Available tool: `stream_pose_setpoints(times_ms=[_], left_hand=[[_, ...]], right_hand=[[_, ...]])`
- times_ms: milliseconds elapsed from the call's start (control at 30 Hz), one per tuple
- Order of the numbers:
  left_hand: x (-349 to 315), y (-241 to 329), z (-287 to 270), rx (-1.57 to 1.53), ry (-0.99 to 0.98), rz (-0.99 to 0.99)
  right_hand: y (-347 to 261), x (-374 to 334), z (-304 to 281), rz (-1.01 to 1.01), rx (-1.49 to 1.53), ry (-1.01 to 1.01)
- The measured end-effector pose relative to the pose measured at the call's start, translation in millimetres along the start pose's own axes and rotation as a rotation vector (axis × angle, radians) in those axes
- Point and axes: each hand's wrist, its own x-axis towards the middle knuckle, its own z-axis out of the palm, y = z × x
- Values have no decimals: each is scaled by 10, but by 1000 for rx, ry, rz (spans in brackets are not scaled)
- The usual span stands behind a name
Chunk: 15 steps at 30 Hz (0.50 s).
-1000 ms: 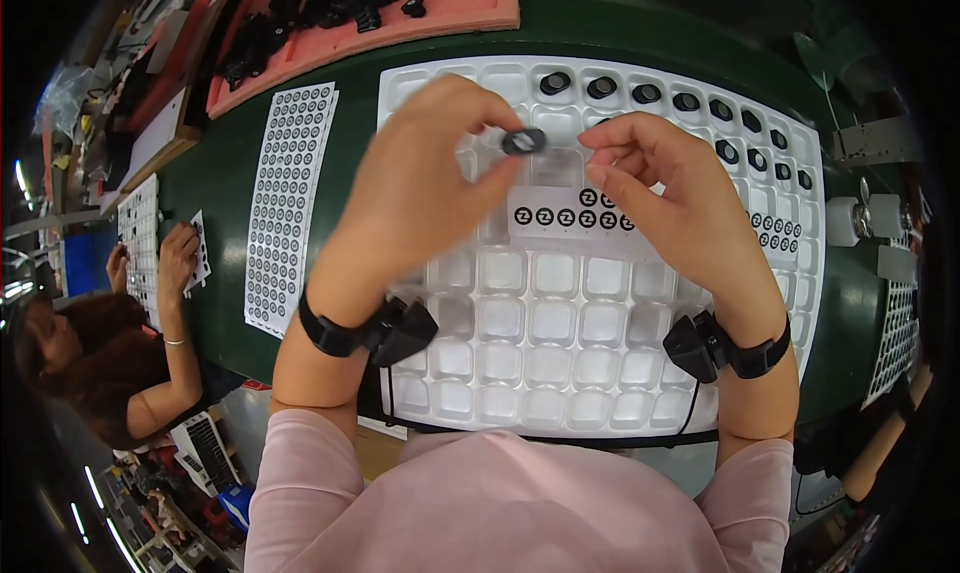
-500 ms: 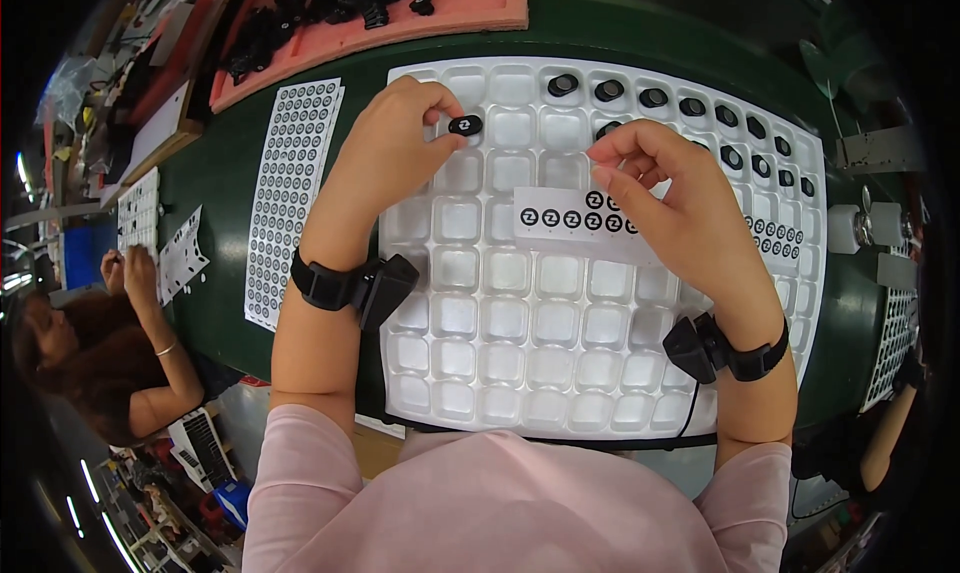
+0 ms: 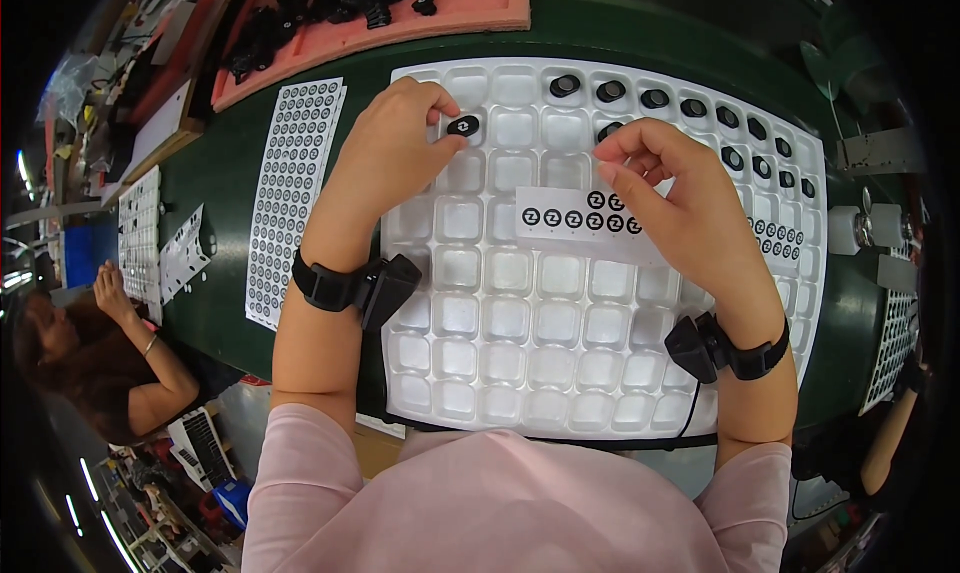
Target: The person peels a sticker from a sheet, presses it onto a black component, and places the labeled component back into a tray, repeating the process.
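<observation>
Between the thumb and index finger of my left hand (image 3: 405,138) is a small black oval piece (image 3: 464,126) with a round white emblem on top. It is over the upper left compartments of a white moulded tray (image 3: 505,300). My right hand (image 3: 680,198) hovers over the middle of the tray, fingers loosely curled. A gap shows between its thumb and index tip, with nothing visible there. Beneath that hand lies a white sheet of round black stickers (image 3: 570,235), its middle hidden. Several black oval pieces (image 3: 611,92) sit in the tray's upper right compartments.
A tall sticker sheet (image 3: 295,188) lies left of the tray on the green table (image 3: 215,238). Beyond it, a pink foam tray (image 3: 470,8) holds black parts. A co-worker (image 3: 130,363) works at far left; another person's arm (image 3: 890,433) shows at right.
The black piece has turned slightly in my left hand. My right hand has shifted very little to the right. At far left, the co-worker's hands have moved.
</observation>
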Motion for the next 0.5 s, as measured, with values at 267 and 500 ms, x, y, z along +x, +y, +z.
stream_pose_setpoints(times_ms=[267, 500], left_hand=[[-182, 454, 29, -163, -51, 241], [-232, 619, 360, -227, -119, 427]], right_hand=[[69, -7, -2, -28, -88, -5], [79, -41, -3, -108, -306, -112]])
